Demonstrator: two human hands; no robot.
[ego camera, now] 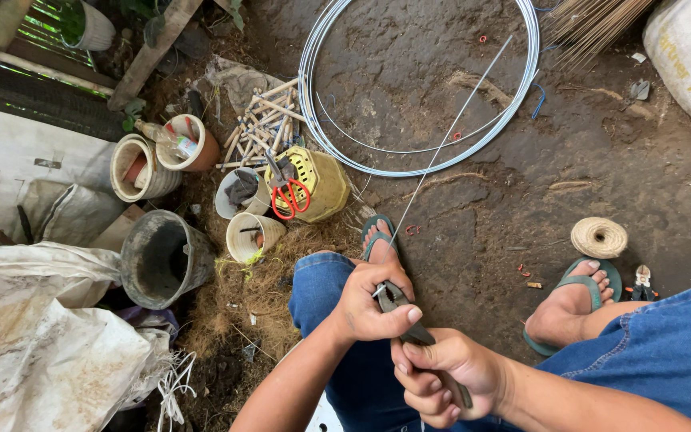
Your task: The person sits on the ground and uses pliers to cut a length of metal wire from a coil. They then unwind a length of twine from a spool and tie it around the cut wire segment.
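My left hand [368,306] is closed around the near end of a long straight steel wire [451,136] that runs up and away over the dirt floor. My right hand [441,374] grips the handles of grey pliers [397,301], whose jaws meet the wire just beside my left thumb. Both hands sit above my knees in blue jeans. A large coil of the same wire [417,88] lies on the ground ahead.
Red-handled scissors [289,197] lie on a yellow basket [320,182]. Several pots and a grey bucket [161,260] stand at left, with white sacks [49,344] nearby. A twine ball [599,237] sits by my sandalled right foot [573,300]. Bundled sticks [261,120] lie beside the coil.
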